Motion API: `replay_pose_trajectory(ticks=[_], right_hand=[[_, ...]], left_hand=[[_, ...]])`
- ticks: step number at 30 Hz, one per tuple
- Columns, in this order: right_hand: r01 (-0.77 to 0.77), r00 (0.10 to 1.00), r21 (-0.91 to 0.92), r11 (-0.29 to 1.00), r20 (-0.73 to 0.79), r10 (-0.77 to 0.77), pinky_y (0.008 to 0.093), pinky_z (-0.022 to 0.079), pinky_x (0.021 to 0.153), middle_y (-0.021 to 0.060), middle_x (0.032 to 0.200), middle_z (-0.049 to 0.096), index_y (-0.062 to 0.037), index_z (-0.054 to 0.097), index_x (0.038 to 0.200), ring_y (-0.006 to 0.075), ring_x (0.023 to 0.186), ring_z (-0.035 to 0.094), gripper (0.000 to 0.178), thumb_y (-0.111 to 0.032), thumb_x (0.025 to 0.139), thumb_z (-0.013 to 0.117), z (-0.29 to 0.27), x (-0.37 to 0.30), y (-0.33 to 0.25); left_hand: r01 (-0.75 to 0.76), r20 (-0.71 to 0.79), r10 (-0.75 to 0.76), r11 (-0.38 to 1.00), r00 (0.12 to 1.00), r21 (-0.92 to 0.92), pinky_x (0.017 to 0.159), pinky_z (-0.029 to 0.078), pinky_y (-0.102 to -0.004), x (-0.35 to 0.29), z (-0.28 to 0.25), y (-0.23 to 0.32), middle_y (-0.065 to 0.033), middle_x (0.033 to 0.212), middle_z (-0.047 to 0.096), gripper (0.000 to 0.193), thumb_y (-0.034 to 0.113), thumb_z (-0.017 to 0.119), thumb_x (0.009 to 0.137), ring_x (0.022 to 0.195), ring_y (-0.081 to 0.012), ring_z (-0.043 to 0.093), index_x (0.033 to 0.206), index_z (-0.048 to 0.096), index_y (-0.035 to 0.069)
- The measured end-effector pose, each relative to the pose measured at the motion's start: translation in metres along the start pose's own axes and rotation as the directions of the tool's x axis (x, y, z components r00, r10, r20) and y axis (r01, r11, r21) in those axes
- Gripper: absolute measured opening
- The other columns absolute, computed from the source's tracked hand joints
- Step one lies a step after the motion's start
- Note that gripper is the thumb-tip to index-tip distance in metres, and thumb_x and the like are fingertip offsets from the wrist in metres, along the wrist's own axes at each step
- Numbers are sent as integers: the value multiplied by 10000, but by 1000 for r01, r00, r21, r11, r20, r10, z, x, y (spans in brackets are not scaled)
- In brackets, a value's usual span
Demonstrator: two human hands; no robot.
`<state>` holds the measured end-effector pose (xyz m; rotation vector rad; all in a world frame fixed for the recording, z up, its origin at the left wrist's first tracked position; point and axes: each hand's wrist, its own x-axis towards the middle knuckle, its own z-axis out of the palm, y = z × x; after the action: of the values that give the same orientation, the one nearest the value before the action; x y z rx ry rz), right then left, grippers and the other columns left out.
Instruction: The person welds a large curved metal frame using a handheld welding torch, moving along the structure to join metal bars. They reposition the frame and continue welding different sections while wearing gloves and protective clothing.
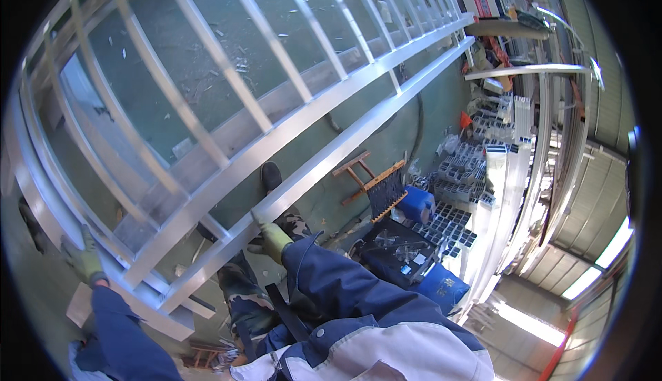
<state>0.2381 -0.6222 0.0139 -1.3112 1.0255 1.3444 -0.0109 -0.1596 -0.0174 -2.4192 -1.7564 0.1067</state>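
Observation:
A silvery metal railing frame [338, 81] with several parallel bars stretches in front of me, from the lower left to the upper right. My left hand [84, 258], in a pale yellow-green glove, grips the outer beam [45, 205] at the frame's left end. On the near long rail [365, 133], my right hand [272, 237] is closed around the metal from its near side, wearing the same kind of glove. Part of its fingers is hidden by the rail. My legs in camouflage trousers show beneath the near rail.
A wooden stool [386, 191] with a dark woven seat lies right of the frame. Beyond it are a black box [396, 253], a blue container [441, 286] and stacked metal profiles [458, 174]. A dark shoe [271, 175] shows between the rails. Scraps litter the green floor [207, 71].

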Motion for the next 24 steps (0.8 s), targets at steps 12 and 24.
replay_pose_trajectory(ticks=[12, 24], right_hand=[[418, 906, 289, 861, -210, -369, 445, 518, 946, 67, 1346, 543, -165, 447, 1396, 240, 1247, 548, 595, -530, 956, 613, -182, 7, -194], [545, 802, -35, 838, -269, -533, 353, 471, 963, 199, 1193, 650, 85, 510, 1300, 271, 1103, 620, 587, -344, 928, 662, -180, 39, -212]], left_hand=[[-617, -74, 815, 373, 575, -693, 1112, 378, -462, -202, -135, 438, -194, 1381, 564, 564, 180, 680, 862, 1297, -384, 511, 1380, 538, 10], [-672, 129, 830, 521, 542, -526, 1084, 384, -498, -225, -131, 480, -202, 1423, 506, 619, 242, 640, 843, 1306, -419, 461, 1422, 511, 65]])
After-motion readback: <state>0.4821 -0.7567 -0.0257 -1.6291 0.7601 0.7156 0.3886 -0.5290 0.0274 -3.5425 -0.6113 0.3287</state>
